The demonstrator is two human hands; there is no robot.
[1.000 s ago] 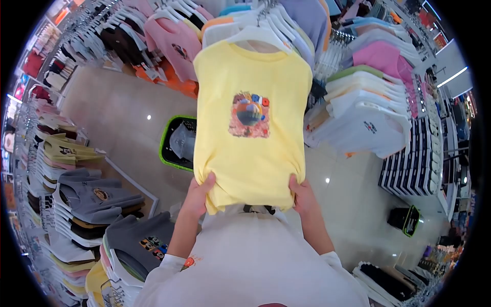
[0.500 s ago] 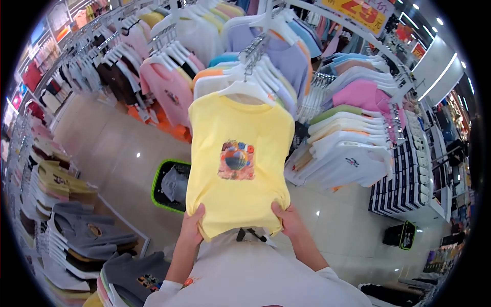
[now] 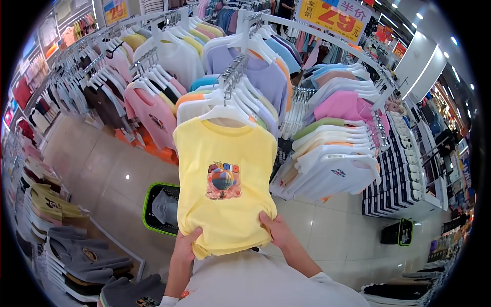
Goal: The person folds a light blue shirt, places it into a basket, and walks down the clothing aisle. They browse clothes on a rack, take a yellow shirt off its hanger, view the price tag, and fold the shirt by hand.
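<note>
A yellow T-shirt [image 3: 225, 148] with a printed hot-air-balloon picture hangs on a white hanger [image 3: 226, 112] at the front of a rack arm. My left hand [image 3: 187, 244] grips its lower left edge, thumb on the front of the cloth. At the lower right edge my right hand [image 3: 276, 229] pinches the fabric the same way. The hem bunches in folds between the two hands. The fingers behind the cloth are hidden. Right behind the yellow shirt hang more tops on white hangers, among them a lilac T-shirt [image 3: 271, 79].
A black basket with a green rim [image 3: 147, 207] stands on the floor at left, grey cloth inside. Pink [image 3: 153, 110] and white shirts [image 3: 332, 171] hang on either side. Stacked shoe boxes [image 3: 391, 179] and another basket [image 3: 399, 233] are at right. A price sign [image 3: 335, 19] hangs above.
The view has tilted up, so the rack and yellow T-shirt sit lower and further left. Both hands keep their hold on the shirt's lower edges.
</note>
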